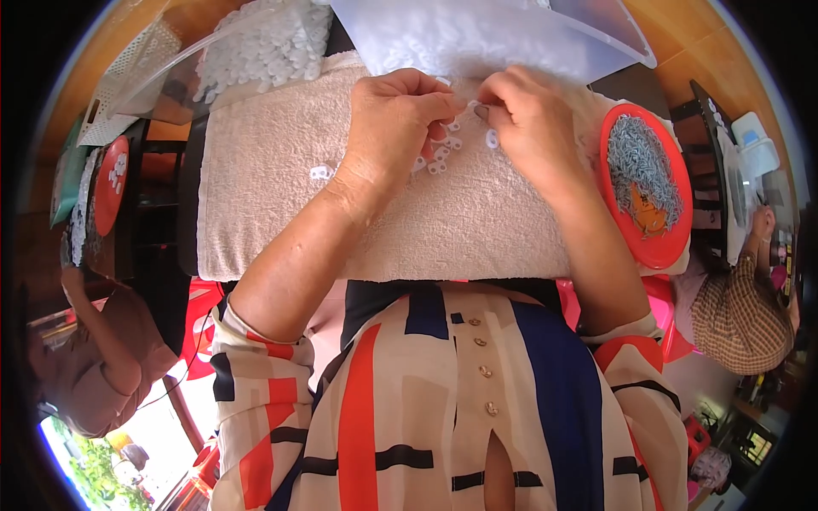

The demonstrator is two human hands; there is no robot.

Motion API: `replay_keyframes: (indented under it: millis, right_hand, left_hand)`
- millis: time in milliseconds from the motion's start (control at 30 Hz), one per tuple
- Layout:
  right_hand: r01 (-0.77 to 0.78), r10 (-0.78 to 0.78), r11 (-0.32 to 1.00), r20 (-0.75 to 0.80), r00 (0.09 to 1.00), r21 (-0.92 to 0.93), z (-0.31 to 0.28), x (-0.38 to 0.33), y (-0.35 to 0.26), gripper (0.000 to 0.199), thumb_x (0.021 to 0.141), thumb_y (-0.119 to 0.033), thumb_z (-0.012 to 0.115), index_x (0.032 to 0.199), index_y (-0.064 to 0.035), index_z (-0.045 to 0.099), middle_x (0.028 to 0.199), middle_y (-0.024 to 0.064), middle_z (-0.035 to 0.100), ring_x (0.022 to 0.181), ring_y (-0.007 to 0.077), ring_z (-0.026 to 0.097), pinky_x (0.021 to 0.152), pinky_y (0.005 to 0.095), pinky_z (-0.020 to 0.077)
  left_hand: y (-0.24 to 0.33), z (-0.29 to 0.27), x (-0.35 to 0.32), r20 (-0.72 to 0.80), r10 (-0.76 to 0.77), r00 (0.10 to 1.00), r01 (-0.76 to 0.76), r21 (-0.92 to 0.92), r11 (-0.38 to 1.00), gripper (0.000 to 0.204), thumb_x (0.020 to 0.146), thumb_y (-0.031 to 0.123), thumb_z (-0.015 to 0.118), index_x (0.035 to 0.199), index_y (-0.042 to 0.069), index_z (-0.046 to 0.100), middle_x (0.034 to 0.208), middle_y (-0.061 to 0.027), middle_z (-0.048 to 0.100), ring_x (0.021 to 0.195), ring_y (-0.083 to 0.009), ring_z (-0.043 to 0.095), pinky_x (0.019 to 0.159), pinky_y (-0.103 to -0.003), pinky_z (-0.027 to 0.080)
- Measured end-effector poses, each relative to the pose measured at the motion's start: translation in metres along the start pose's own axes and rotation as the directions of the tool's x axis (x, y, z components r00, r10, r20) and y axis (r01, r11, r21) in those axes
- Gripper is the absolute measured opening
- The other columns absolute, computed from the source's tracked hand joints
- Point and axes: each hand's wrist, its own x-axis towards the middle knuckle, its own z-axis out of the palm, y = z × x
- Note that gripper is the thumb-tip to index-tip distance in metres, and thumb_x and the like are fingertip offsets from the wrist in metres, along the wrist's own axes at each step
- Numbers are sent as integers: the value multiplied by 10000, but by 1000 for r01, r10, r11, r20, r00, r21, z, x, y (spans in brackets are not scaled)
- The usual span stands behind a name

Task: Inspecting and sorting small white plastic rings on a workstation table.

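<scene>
My left hand [394, 119] is closed in a pinch at the far middle of the towel, with a small white plastic clip [444, 82] showing at its fingers. Close on its right, my right hand [535, 128] also pinches, thumb against forefinger; what it grips is too small to make out. The fingertips of both hands nearly meet. Under and between them several loose white clips [439, 156] with holes lie on the beige towel [477, 230]. One white clip [492, 139] lies by my right thumb. More white clips [320, 172] rest left of my left wrist.
A red basin [607, 183] at right holds many thin grey nails or screws [635, 149] and an orange piece [652, 213]. At the back stand a translucent tub [494, 25] and a clear container of white pieces [264, 51]. Other people [741, 307] work at both sides.
</scene>
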Motion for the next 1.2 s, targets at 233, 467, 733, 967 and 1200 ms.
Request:
replay_keyframes:
  millis: [233,467,733,967,1200]
  right_hand:
    - [205,-92,827,-234,968,524,-15,2,-1,181,762,132,595,896,12,617,803,67,575,708,160,592,618,258,466]
    - [219,-115,808,-217,969,547,-25,4,-2,153,773,112,620,893,17,619,780,62,577,696,156,593,620,265,471]
    - [-130,97,967,154,983,218,-33,2,31,98,787,-41,612,881,-60,633,765,64,629,645,179,593,606,298,452]
    - [60,-95,986,228,969,157,-24,-1,24,111,755,-39,576,827,-101,634,791,97,606,734,312,603,654,407,450]
    - [45,-73,991,233,970,123,-25,-2,18,124,759,-31,571,818,-120,633,790,93,581,736,324,597,659,432,442]
  left_hand:
    - [5,-4,3,236,-135,962,190,-229,955,167,883,115,632,822,-40,648,672,-80,609,523,-120,543,411,-232,398]
    - [-2,-9,11,380,-143,914,272,-312,910,168,944,147,578,944,-20,591,785,-76,611,616,-130,545,451,-236,390]
    - [-9,-16,20,285,-109,952,225,-414,882,133,927,99,602,911,-33,599,786,-95,613,642,-147,580,497,-262,443]
    - [-2,-10,12,274,-141,951,233,-342,910,128,953,99,551,966,-27,564,820,-88,611,642,-129,557,483,-240,411]
    - [-3,-9,12,293,-120,949,218,-327,920,136,945,93,564,988,-36,566,837,-95,617,662,-136,579,497,-246,441]
